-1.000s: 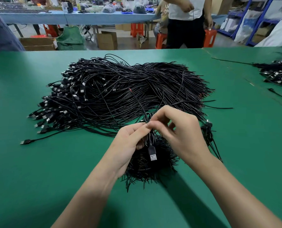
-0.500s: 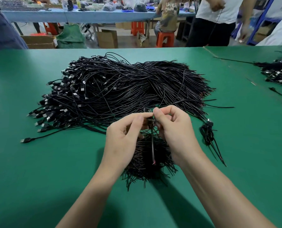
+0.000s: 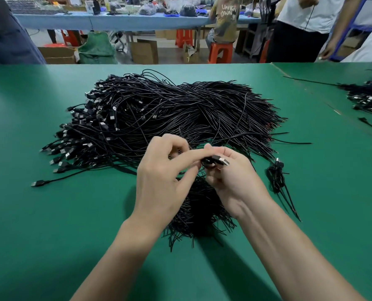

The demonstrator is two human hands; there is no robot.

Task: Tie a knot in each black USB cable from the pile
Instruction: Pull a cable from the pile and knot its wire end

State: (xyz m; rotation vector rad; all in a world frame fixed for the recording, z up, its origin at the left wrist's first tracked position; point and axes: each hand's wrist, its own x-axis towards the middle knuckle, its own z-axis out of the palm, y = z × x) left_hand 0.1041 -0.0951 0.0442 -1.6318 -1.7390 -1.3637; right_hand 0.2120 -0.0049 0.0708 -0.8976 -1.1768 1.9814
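Note:
A large pile of black USB cables spreads over the middle of the green table. Just in front of it my left hand and my right hand meet over one black USB cable. Its plug lies sideways across my right fingers, with a small coil beside it. My left forefinger and thumb pinch the cable at the coil, and my right fingers curl round it. Under my hands lies a smaller heap of knotted cables. One knotted cable lies apart to the right.
Another cable pile sits at the table's right edge, on an adjoining green surface. Beyond the far edge are people standing and sitting, orange stools, cardboard boxes and a blue workbench.
The cable's plug, which hung down below my hands, is now drawn up and lies sideways on my right fingers. Both hands have shifted slightly right and closer together.

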